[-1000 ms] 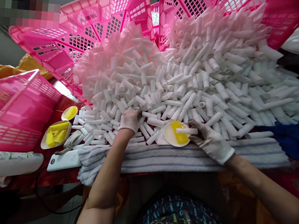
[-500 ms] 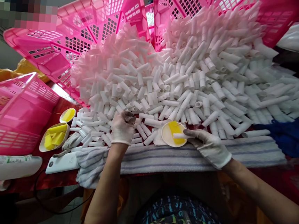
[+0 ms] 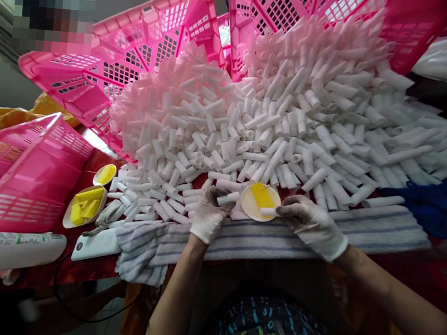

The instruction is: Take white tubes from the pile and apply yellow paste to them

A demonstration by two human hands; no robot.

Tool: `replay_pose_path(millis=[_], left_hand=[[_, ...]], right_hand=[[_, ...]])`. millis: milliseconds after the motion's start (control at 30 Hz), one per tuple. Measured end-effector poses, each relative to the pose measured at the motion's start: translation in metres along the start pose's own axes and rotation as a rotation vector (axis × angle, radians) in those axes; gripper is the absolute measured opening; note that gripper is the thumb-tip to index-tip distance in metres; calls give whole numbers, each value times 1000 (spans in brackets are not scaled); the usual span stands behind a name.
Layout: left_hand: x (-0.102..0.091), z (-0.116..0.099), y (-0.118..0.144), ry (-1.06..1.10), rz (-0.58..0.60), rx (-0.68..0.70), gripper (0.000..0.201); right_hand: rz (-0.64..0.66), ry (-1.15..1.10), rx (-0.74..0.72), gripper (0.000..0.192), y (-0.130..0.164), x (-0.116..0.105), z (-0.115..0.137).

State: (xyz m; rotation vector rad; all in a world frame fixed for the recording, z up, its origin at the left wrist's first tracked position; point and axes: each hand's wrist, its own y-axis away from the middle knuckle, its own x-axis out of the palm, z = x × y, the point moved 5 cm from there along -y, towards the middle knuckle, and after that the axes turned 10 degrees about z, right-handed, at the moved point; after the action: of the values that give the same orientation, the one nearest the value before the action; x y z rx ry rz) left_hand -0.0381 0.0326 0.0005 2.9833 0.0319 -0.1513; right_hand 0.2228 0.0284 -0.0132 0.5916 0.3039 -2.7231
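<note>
A huge heap of short white tubes point(image 3: 290, 116) spills from tipped pink crates toward me. My left hand point(image 3: 208, 214), in a white glove, grips one white tube point(image 3: 227, 198) just left of a small white dish point(image 3: 249, 203) holding a yellow sponge point(image 3: 262, 196). My right hand point(image 3: 312, 225), also gloved, pinches another white tube point(image 3: 268, 211) with its end over the dish's near rim. Both hands rest above a striped towel point(image 3: 378, 230) at the table's front edge.
Two tipped pink crates point(image 3: 132, 45) stand behind the heap, a third pink crate point(image 3: 23, 171) at left. Two more dishes with yellow sponge point(image 3: 84, 206) sit near it. A white power bank point(image 3: 97, 244) and a white bottle point(image 3: 8, 253) lie at front left. Blue cloth point(image 3: 439, 207) lies at right.
My left hand has drawn back from the heap with a tube and moved right, close to the dish. My right hand stays at the dish with its tube.
</note>
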Motion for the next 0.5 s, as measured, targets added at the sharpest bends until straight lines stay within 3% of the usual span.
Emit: replay_pose_path(millis=[133, 233, 333, 500], left_hand=[[11, 0, 4, 123, 52, 13, 37], [25, -9, 11, 178, 150, 8, 34], [43, -25, 21, 63, 240, 100, 30], [65, -42, 33, -168, 280, 348, 18]], right_hand=[[-1, -127, 53, 25, 7, -7, 10], [-128, -315, 192, 36, 10, -19, 19], [-227, -484, 313, 48, 8, -24, 28], [-198, -497, 292, 47, -2, -26, 46]])
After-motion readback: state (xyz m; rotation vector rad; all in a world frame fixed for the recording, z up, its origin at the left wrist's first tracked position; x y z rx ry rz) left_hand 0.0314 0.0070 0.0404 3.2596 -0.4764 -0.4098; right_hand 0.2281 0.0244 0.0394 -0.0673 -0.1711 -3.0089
